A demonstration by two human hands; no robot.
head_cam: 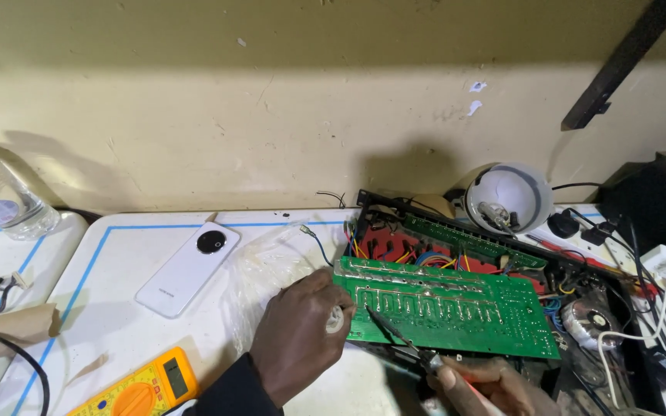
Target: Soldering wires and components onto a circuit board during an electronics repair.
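1. Nearest, left of the board's near edge, a yellow multimeter [142, 387] lies on the white surface [117, 262].
2. The right hand [478, 383] (partly cut off below) is closed around a soldering iron [404, 343], its tip on the green board [447, 306].
3. The left hand [300, 337] is closed at the board's left edge, pinching something pale there.
4. Left of the board lies a white phone [187, 268].
5. Behind the board sit coloured wires [395, 250], and beyond them a white lamp [507, 196] by the wall.
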